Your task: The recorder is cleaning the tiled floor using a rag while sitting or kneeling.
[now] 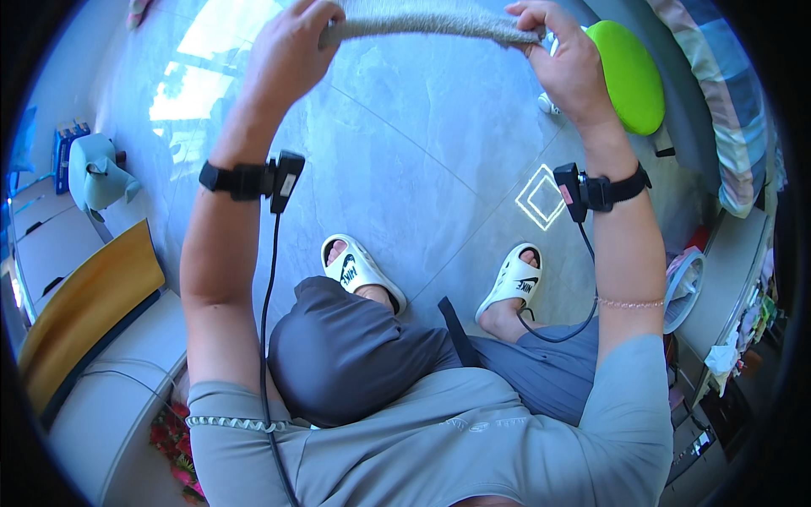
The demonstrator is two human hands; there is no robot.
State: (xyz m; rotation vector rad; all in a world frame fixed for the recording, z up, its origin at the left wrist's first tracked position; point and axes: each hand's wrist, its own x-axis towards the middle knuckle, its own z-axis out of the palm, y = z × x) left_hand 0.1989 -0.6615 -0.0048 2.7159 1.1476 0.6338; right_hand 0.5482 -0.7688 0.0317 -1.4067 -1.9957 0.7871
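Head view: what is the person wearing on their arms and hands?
Both hands, left and right, are bare. Each wrist has a black strap carrying a small black device: left wrist device, right wrist device with a reddish patch. A black cable hangs from each. A thin bead bracelet circles the right forearm. Short grey sleeves.

A grey towel (pixel 431 24), a lime-green cushion (pixel 629 74), white sandals (pixel 359 270), a striped blanket (pixel 718 93), grey marbled floor tiles (pixel 422 135).

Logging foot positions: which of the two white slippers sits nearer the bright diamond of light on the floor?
The slipper on the person's right foot; the diamond of light lies just beyond it, while the left slipper sits farther off.
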